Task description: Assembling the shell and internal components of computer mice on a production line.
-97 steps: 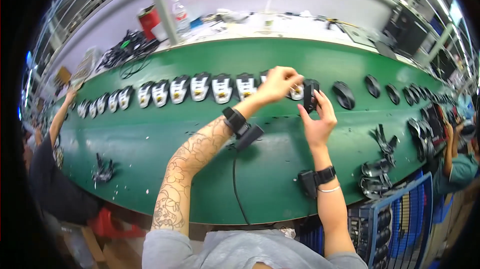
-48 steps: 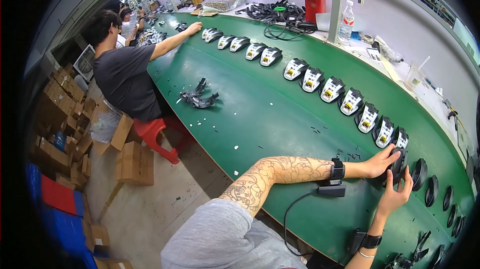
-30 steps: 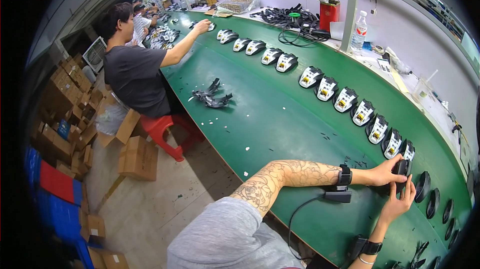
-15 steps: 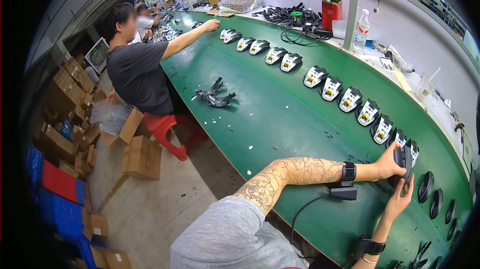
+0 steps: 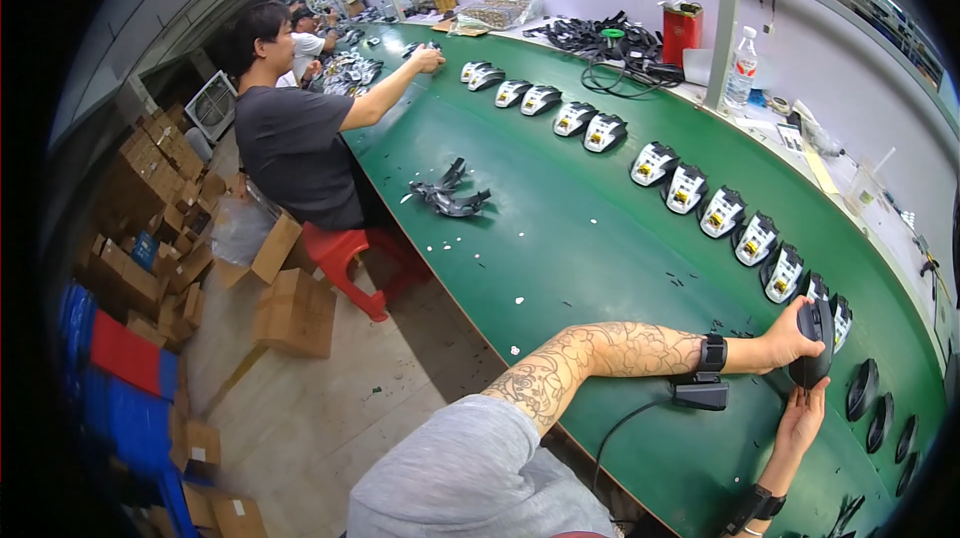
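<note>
My left hand (image 5: 787,342) is closed around the side of a black computer mouse (image 5: 818,343), thumb across its top, above the green bench. At the mouse's lower end, my right hand (image 5: 799,425) supports it with fingers pressed together. Just beyond my hands begins a curved row of opened mice with white inner housings, such as this mouse body (image 5: 783,273). To the right of my hands lie several black shells, among them this mouse cover (image 5: 862,388).
Black curved plastic parts (image 5: 450,190) and small scraps lie on the green bench (image 5: 560,268). A co-worker (image 5: 300,123) sits on a red stool (image 5: 345,256) with an arm over the bench. A water bottle (image 5: 741,68) stands at the back; cardboard boxes (image 5: 293,313) crowd the floor.
The whole view has shifted slightly. In my hands the mouse has turned so more of its smooth black top shows, and my right fingers have drawn together under its lower end.
</note>
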A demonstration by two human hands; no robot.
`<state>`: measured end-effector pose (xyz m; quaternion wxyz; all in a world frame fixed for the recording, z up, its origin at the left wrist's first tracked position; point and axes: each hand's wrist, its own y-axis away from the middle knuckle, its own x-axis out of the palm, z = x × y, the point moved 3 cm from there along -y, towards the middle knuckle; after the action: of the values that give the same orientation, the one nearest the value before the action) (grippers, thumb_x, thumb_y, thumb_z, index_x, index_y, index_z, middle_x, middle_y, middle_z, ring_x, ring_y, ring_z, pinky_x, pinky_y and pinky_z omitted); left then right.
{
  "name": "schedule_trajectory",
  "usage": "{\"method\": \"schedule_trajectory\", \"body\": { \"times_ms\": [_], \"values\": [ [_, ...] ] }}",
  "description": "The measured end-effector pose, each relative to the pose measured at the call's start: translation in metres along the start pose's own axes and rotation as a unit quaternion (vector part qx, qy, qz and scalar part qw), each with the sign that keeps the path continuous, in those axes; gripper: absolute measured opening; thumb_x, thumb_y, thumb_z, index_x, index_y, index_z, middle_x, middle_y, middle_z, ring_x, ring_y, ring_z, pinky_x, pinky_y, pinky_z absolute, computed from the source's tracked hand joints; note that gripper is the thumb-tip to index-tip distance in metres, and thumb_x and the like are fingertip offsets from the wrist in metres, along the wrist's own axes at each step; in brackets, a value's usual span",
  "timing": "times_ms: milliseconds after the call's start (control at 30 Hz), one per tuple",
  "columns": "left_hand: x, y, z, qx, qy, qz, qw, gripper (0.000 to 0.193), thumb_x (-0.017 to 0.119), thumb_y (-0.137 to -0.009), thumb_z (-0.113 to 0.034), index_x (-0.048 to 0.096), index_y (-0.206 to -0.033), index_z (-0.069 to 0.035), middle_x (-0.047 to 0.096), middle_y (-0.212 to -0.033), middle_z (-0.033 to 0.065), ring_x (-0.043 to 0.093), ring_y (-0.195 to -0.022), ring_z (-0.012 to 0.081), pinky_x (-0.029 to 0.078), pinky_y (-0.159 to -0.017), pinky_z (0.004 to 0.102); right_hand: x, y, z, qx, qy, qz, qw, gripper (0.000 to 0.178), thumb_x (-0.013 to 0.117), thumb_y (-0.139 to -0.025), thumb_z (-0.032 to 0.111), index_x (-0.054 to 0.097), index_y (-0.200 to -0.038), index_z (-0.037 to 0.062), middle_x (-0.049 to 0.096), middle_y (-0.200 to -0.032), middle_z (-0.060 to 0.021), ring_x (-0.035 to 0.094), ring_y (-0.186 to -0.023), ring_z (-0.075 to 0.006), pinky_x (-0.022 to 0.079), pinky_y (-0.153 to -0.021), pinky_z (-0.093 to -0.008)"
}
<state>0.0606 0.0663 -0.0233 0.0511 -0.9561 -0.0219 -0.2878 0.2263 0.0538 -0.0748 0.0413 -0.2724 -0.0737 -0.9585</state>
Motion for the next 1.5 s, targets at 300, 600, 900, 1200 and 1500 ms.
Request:
{"method": "schedule_trajectory", "body": {
  "times_ms": [300,600,900,1200,1500],
  "values": [
    [-0.009,-0.006,-0.012,-0.204,0.123,0.033,0.971,0.045,0.055,-0.078,-0.043,0.051,-0.106,-0.008,0.058,-0.098,0.008,0.056,-0.087,0.0183,0.043,-0.075,0.0367,0.019,-0.001,0.014,-0.033,0.149,-0.031,0.988,0.037,0.053,-0.089,0.035,0.055,-0.101,0.0009,0.059,-0.092,-0.0035,0.053,-0.081,-0.0094,0.042,-0.074,-0.0243],
    [-0.03,-0.01,0.015,-0.221,0.095,-0.03,0.97,0.034,0.045,-0.084,-0.04,0.058,-0.093,-0.01,0.06,-0.086,0.0051,0.06,-0.077,0.0178,0.046,-0.066,0.0346,0.1,0.043,0.036,-0.352,0.557,0.041,0.751,0.076,0.075,-0.056,0.006,0.043,-0.125,0.0015,0.046,-0.123,-0.016,0.044,-0.114,-0.0312,0.032,-0.098,-0.0369],
    [-0.022,-0.006,-0.001,-0.237,0.079,0.035,0.968,0.043,0.047,-0.087,-0.043,0.054,-0.103,-0.004,0.059,-0.099,0.0119,0.058,-0.09,0.0245,0.046,-0.075,0.0441,0.088,0.038,0.034,-0.273,0.466,0.016,0.842,0.064,0.068,-0.065,-0.003,0.044,-0.124,0.002,0.044,-0.124,-0.0107,0.045,-0.112,-0.0225,0.04,-0.092,-0.0359],
    [-0.022,-0.01,-0.007,-0.261,0.089,0.069,0.959,0.048,0.047,-0.086,-0.05,0.056,-0.102,-0.005,0.058,-0.099,0.0108,0.056,-0.09,0.0233,0.042,-0.076,0.0425,0.079,0.03,0.028,-0.238,0.407,0.018,0.881,0.06,0.063,-0.071,-0.003,0.041,-0.127,0.0021,0.044,-0.125,-0.0106,0.043,-0.114,-0.023,0.038,-0.095,-0.0375],
    [-0.026,-0.015,0.001,-0.22,0.059,0.049,0.973,0.044,0.043,-0.089,-0.045,0.054,-0.099,-0.004,0.059,-0.093,0.012,0.059,-0.084,0.0246,0.046,-0.068,0.0448,0.077,0.028,0.026,-0.241,0.411,0.033,0.879,0.06,0.062,-0.073,-0.005,0.039,-0.128,0.0005,0.042,-0.127,-0.013,0.044,-0.114,-0.0236,0.037,-0.096,-0.0357]
  ]
}}
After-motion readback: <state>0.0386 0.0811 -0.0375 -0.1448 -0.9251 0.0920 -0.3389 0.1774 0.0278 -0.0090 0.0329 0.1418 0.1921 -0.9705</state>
